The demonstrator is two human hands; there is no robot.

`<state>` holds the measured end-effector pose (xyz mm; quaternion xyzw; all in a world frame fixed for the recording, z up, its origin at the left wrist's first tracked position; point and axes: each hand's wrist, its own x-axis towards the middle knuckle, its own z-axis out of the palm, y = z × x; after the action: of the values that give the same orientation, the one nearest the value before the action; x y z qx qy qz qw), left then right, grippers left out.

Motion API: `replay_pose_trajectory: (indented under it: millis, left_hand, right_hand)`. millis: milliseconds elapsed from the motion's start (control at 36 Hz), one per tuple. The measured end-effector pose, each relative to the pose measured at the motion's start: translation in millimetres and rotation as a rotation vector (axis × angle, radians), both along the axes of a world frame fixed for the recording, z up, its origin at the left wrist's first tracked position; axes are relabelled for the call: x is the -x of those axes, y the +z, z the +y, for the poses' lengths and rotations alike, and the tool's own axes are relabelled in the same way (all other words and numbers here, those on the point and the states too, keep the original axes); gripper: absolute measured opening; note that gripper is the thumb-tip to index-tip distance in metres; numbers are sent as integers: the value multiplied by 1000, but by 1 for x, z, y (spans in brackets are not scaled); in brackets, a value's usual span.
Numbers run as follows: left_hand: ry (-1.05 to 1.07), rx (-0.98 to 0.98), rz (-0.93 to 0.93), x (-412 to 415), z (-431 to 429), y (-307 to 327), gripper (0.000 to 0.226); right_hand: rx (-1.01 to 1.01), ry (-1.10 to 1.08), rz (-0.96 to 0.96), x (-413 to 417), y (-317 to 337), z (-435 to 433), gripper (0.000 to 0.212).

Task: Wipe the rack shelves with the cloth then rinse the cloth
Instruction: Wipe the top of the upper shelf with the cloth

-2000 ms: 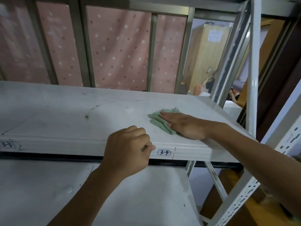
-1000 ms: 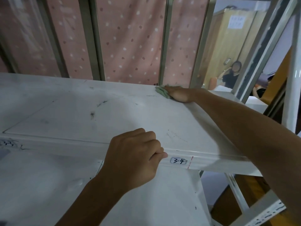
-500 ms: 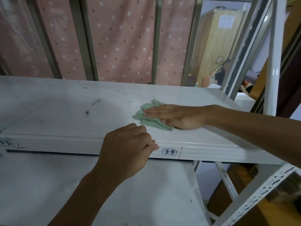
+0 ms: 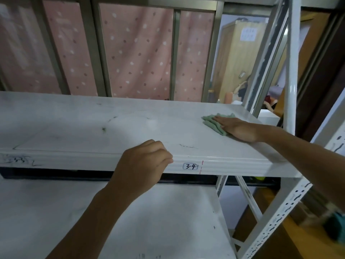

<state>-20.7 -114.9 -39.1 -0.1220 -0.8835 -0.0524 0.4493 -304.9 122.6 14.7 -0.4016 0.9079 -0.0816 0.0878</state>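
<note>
A folded pale green cloth (image 4: 212, 123) lies on the white upper rack shelf (image 4: 93, 133), near its right end. My right hand (image 4: 237, 128) lies flat on the cloth, palm down, pressing it against the shelf. My left hand (image 4: 143, 161) is curled over the shelf's front lip, just left of a label reading 3-4 (image 4: 190, 166). The shelf surface shows dark scuffs and smudges. A second white shelf (image 4: 168, 221) sits directly below.
White perforated uprights (image 4: 291, 90) stand at the rack's right end, with one slanting post (image 4: 280, 217) lower right. Behind the rack are grey bars and a pink dotted curtain (image 4: 138, 53). A wooden cabinet (image 4: 237, 58) and a seated person (image 4: 242, 90) are beyond.
My right hand has slid the cloth from the shelf's middle front toward the right end and slightly back. My left hand has kept its grip on the front lip.
</note>
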Motion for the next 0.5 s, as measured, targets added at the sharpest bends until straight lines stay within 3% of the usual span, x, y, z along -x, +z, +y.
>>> replay_pose_trajectory:
  millis: [111,222,306,500]
  left_hand:
    - [53,187,23,-13,-31,-4,23]
    - [118,124,93,-28,-48,-3,13]
    - [196,187,130,-33,-59,-11,21]
    - [268,-29,159,-44,-61,-13,23]
  right_hand:
    - [-72,-81,74,0,3,-3,53]
    - [-142,-170,114,12,6,-20,57]
    - [-170,-218,124,23,8,-43,61]
    - [-211,-159,61,35,16,-105,61]
